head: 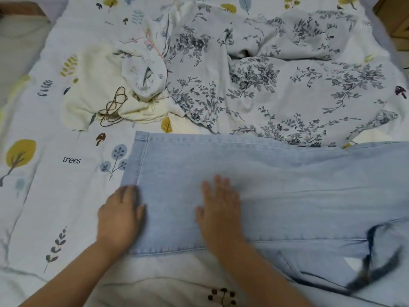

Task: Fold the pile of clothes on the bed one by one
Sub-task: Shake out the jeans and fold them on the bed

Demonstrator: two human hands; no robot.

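Nearest, both forearms reach in from the bottom edge and both hands lie on the pale blue jeans (254,185), which are spread flat across the bed (55,196) with the leg hems at the left. The left hand (120,214) sits at the hem corner, knuckles up, fingers bent over the cloth edge — motion blur there means I cannot tell whether it pinches the denim or only presses it. The right hand (219,209) is flat, fingers straight and together, palm pressing the leg down. Toward the right, the jeans bunch up, and a dark blurred strip (374,273) lies over them, possibly a lining or strap. Beyond the jeans lies a white garment with grey-blue flower sprays (276,85), rumpled and touching their far edge. Left of it sits a cream garment (97,85) with a brown cord (114,107) — a small printed white piece (146,72) heaped on top.
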